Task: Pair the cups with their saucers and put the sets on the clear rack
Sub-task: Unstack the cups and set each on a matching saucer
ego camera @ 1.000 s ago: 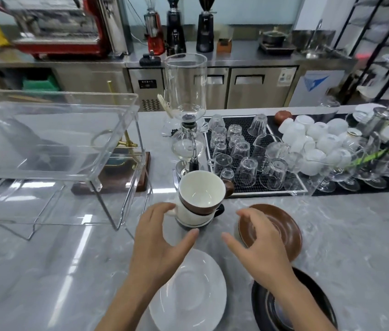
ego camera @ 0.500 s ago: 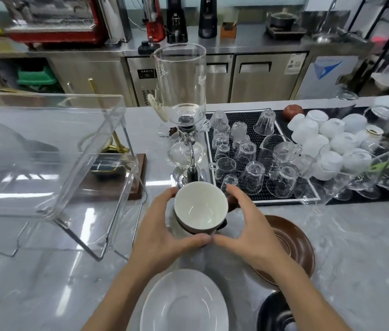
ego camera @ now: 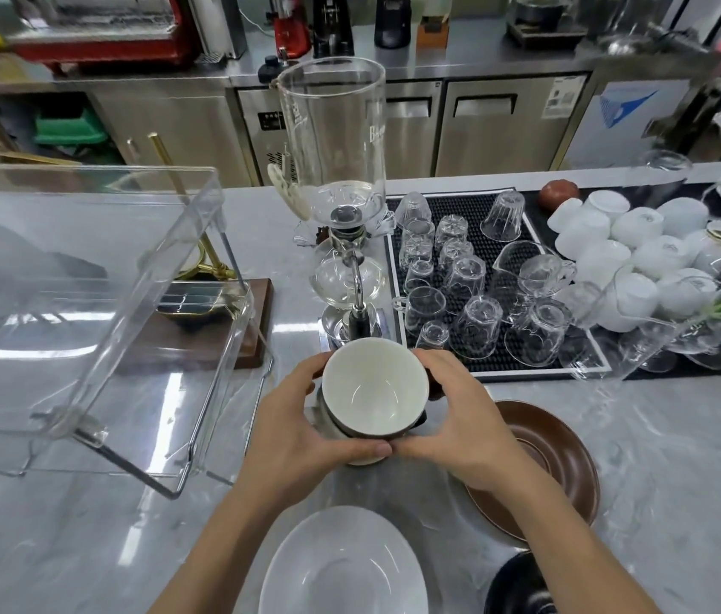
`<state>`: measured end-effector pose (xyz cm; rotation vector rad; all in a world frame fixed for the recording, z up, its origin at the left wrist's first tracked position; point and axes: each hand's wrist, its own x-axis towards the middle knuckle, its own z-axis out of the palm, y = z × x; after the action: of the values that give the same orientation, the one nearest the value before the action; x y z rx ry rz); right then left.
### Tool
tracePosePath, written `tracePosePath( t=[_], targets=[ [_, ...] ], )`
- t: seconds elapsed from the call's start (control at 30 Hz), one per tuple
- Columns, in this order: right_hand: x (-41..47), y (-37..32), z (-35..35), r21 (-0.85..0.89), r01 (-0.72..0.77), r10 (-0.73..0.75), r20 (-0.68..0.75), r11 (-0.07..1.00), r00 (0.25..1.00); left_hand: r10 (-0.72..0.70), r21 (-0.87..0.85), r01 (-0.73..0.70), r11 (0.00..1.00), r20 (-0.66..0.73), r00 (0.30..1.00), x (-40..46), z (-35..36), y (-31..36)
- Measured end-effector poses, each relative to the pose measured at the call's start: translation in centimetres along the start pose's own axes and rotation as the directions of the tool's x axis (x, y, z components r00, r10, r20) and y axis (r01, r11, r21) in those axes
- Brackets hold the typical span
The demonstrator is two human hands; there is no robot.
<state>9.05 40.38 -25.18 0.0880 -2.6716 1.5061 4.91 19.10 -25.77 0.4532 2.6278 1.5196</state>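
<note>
Both hands wrapped the stacked cups: left hand (ego camera: pixel 296 429) curled round the left side, right hand (ego camera: pixel 460 418) round the right, thumbs meeting at the front just under the top cup (ego camera: pixel 374 387). That top cup was brown outside and cream inside, sitting in a white cup (ego camera: pixel 360 456) below it; something dark showed at the base of the stack, could not tell what. The stack stood (or was just lifted, unclear) at mid-counter, near the base of the glass siphon brewer (ego camera: pixel 341 206).

Progress, judged: barely started. No cup sat on a saucer yet, and the clear rack (ego camera: pixel 84 303) at left held no set, so far as visible. The cups apparently needed separating first. Waiting on the counter: white saucer (ego camera: pixel 343 565) nearest the person, brown saucer (ego camera: pixel 558 463) to the right, partly under the right forearm, and a black saucer (ego camera: pixel 513 587) cut off at the bottom edge. All pairing and all placing were left.

The counter (ego camera: pixel 659 458) was glossy grey marble-look with glare streaks. A black mat (ego camera: pixel 473 206) carried upturned glasses, with a heap of white cups (ego camera: pixel 624 254) further right. A wooden tray (ego camera: pixel 216 330) sat behind the rack. Behind the counter ran steel under-counter units (ego camera: pixel 482 121) with a red espresso machine (ego camera: pixel 106 33) and grinders on top.
</note>
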Motion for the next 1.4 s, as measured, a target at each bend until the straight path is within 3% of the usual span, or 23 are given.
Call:
tracePosePath(
  t=[0.17,0.5,0.8,1.07,1.3,1.4],
  targets=[
    [-0.1,-0.5,-0.3,-0.021,0.019,-0.02,-0.013,1.0,1.0,0.04,0.074,-0.039,0.997,-0.006,0.999,0.1,-0.5,0.7],
    [-1.6,-3.3,-2.0,-0.018,0.076,-0.077,-0.051,0.997,0.996,0.163,0.05,-0.163,0.985,0.007,0.987,-1.1,-1.9,3.9],
    [-4.4,-5.1,-3.5,0.03,0.116,-0.113,-0.093,0.993,0.989,0.19,-0.113,-0.187,0.976,0.015,0.982,-3.3,-1.7,6.3],
    [-7.4,-4.4,-6.3,0.085,0.043,-0.032,-0.125,0.995,0.992,0.198,-0.252,-0.172,0.952,0.084,0.977,-4.2,-0.1,7.3],
    [-10.3,-2.5,-8.8,0.313,0.018,0.043,-0.186,0.95,0.982,0.254,-0.363,-0.177,0.915,0.176,0.951,-3.8,2.2,8.8],
    [-11.0,-1.6,-9.7,0.336,0.008,0.075,-0.232,0.942,0.97,0.252,-0.385,-0.154,0.91,0.218,0.943,-3.2,3.7,8.9]
  ],
)
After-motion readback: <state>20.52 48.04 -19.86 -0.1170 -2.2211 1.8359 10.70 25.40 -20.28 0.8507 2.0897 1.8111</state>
